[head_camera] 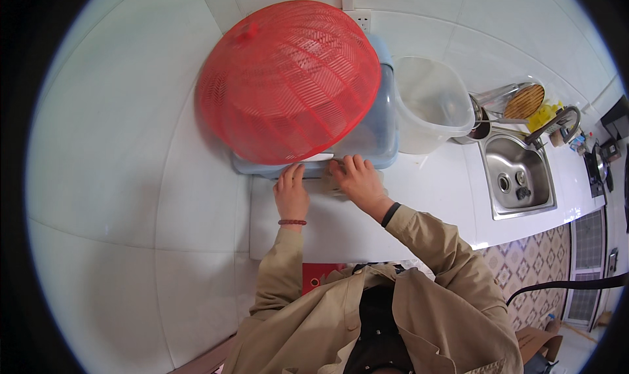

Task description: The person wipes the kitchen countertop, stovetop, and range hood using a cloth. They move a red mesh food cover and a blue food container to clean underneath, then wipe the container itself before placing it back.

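A red plastic mesh food cover (295,84) rests tilted on a light-blue storage box (388,143) with a translucent lid, hiding much of it. At the box's front edge are the fingertips of my left hand (291,197), close beneath the cover's rim. My right hand (362,183) is bent over the same edge farther right, its fingertips near a pale strip under the rim. Below and around that hand shows a small translucent plastic item (335,187), mostly hidden by it. Whether either hand grips anything is unclear.
Right of the box stands a deep translucent plastic bin (432,104). Beyond it are a pot (481,131), a round wooden board (524,101), a steel sink (521,163) and its faucet (550,128). A tiled wall (108,177) bounds the left side of the white countertop (432,197).
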